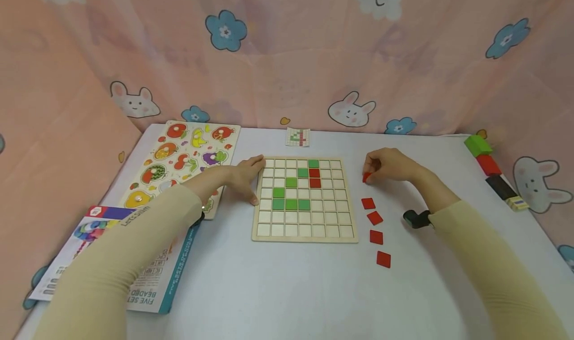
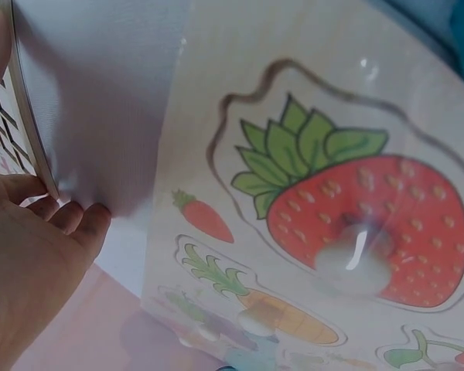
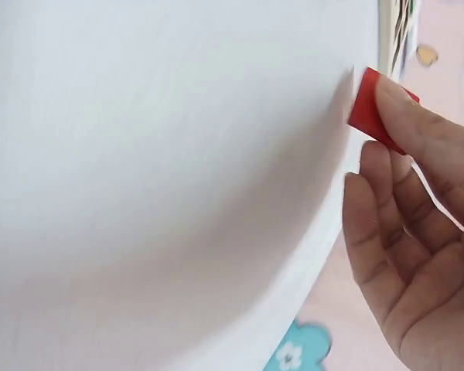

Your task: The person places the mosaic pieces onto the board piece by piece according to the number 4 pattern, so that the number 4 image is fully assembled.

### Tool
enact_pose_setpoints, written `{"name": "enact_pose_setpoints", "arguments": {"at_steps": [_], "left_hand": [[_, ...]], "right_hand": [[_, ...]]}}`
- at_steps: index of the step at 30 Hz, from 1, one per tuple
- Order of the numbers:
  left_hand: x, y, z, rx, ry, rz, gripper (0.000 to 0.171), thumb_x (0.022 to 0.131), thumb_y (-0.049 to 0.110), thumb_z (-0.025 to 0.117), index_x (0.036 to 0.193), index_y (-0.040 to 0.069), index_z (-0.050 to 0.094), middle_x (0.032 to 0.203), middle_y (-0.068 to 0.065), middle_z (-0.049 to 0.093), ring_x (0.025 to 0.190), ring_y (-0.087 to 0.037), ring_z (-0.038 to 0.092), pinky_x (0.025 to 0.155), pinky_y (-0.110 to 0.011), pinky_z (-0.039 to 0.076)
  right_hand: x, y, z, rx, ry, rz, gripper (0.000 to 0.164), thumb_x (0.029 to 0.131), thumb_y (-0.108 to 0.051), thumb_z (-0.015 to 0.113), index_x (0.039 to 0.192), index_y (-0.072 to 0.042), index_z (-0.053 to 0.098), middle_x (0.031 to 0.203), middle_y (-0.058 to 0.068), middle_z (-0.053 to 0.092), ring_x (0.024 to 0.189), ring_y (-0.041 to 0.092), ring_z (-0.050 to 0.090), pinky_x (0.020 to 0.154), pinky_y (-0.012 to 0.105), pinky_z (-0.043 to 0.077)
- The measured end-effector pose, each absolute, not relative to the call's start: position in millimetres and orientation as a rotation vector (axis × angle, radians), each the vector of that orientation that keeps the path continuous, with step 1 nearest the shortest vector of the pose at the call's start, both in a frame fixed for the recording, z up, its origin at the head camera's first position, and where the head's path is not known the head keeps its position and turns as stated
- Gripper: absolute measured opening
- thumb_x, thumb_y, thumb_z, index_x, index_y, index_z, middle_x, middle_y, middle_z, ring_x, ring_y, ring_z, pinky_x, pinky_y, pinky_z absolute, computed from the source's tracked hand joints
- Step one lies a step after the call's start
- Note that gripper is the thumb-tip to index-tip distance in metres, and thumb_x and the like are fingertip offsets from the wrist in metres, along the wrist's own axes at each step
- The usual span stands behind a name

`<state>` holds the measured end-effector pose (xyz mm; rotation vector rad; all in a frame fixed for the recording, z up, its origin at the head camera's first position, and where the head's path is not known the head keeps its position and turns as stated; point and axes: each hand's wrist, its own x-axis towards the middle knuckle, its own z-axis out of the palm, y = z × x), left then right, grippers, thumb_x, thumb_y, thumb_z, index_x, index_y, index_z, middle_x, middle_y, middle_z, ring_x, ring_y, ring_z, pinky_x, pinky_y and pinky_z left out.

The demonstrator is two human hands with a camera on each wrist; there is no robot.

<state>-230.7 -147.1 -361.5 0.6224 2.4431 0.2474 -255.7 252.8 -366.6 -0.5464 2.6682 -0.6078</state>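
A wooden grid board [image 1: 298,218] lies flat on the white table, with several green tiles [image 1: 291,204] and two red tiles [image 1: 315,178] set in its squares. My left hand [image 1: 244,178] touches the board's left edge, thumb and fingers spread along it; in the left wrist view the fingertips [image 2: 95,220] rest against that edge. Between thumb and fingers, my right hand [image 1: 389,164] pinches a red square tile [image 3: 368,108] to the right of the board. Several loose red tiles [image 1: 376,237] form a rough column on the table below that hand.
Behind the board lies a small pattern card [image 1: 298,137]. On the left are a fruit puzzle board [image 1: 154,188] and a printed box [image 1: 168,275], partly under my left arm. Green, red and black blocks [image 1: 489,165] line the right edge. A patterned curtain [image 1: 287,56] surrounds the table.
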Motion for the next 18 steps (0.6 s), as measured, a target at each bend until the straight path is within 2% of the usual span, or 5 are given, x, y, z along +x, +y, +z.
{"name": "enact_pose_setpoints", "arguments": {"at_steps": [9, 13, 18], "left_hand": [[-231.1, -148.4, -362.7, 0.638, 2.445, 0.236, 0.115, 0.080, 0.036, 0.081, 0.158, 0.001, 0.003, 0.167, -0.020, -0.009, 0.154, -0.045, 0.005, 0.128, -0.054, 0.014], [-231.9, -148.7, -364.0, 0.634, 2.445, 0.243, 0.115, 0.081, 0.035, 0.080, 0.158, 0.001, 0.003, 0.167, -0.019, -0.009, 0.154, -0.045, 0.004, 0.128, -0.053, 0.013], [-232.1, -148.7, -364.1, 0.627, 2.438, 0.248, 0.115, 0.081, 0.035, 0.080, 0.158, 0.002, 0.003, 0.167, -0.019, -0.010, 0.154, -0.045, 0.003, 0.128, -0.053, 0.013]], "right_hand": [[-242.5, 180.8, -362.1, -0.685, 2.569, -0.836, 0.010, 0.087, -0.013, 0.073, 0.096, -0.010, 0.072, 0.086, 0.005, 0.071, 0.081, 0.018, 0.059, 0.072, 0.026, 0.050], [-236.6, 157.3, -363.0, -0.748, 2.538, -0.824, 0.009, 0.085, -0.012, 0.075, 0.094, -0.011, 0.074, 0.087, 0.003, 0.072, 0.082, 0.016, 0.062, 0.076, 0.025, 0.052], [-230.3, 144.0, -368.3, -0.786, 2.544, -0.779, 0.004, 0.084, -0.010, 0.076, 0.087, -0.010, 0.074, 0.084, 0.003, 0.072, 0.078, 0.015, 0.061, 0.071, 0.023, 0.052]]}}
